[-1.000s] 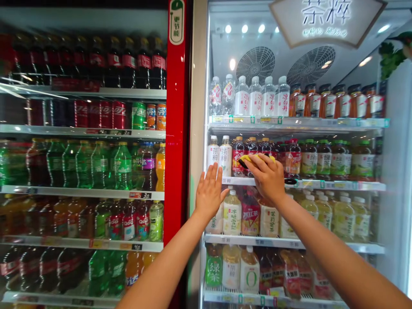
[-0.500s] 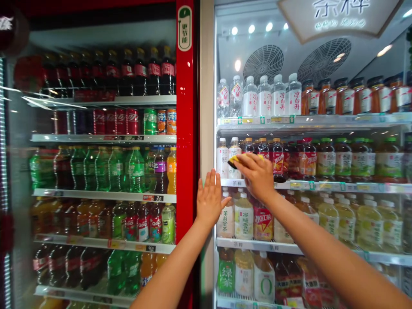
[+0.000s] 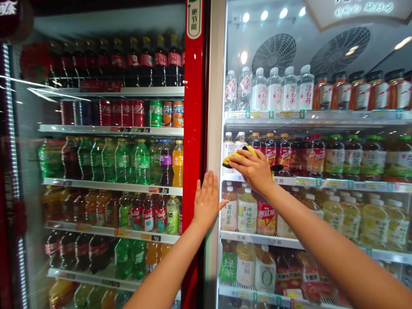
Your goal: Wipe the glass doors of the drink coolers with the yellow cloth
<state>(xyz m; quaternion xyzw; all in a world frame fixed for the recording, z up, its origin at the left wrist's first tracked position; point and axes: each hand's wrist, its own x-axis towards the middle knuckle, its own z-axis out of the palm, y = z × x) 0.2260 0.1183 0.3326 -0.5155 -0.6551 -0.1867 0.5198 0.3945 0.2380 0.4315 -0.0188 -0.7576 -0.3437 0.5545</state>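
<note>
A yellow cloth with black edging (image 3: 238, 158) lies under my right hand (image 3: 254, 168), whose fingers press it against the glass door of the right cooler, in front of the white-labelled bottles on its second shelf. Parts of the cloth stick out left of the fingers and below the palm. My left hand (image 3: 207, 198) rests flat, fingers up and thumb out to the right, on the pale door frame (image 3: 216, 107) between the two coolers. It holds nothing.
At the left, a red-framed cooler (image 3: 195, 107) has shelves of cola bottles, cans and green bottles. Behind the right glass stand water bottles (image 3: 305, 88), tea bottles (image 3: 334, 156) and pale yellow drinks (image 3: 375, 221). Two round fan grilles show above them.
My right hand has slid slightly left across the glass relative to the bottles, and more of the cloth shows. The view has shifted; my left hand stays on the frame.
</note>
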